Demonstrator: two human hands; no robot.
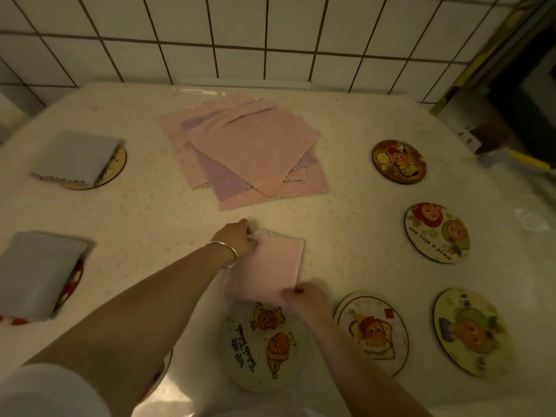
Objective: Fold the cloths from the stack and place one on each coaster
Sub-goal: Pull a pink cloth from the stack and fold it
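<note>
Both grips, left hand (240, 237) and right hand (304, 297), pinch pink cloth (267, 267) between stack (246, 152) and coaster (261, 344).

A pale speckled table (355, 188) stands against a white tiled wall (240, 31) in dim, warm light.

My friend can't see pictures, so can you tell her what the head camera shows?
Two hands fold a pink cloth on a table: the left hand pinches its far corner, the right hand its near edge. Beyond lies a stack of pink cloths; two coasters at left carry folded cloths, five others lie bare.
</note>
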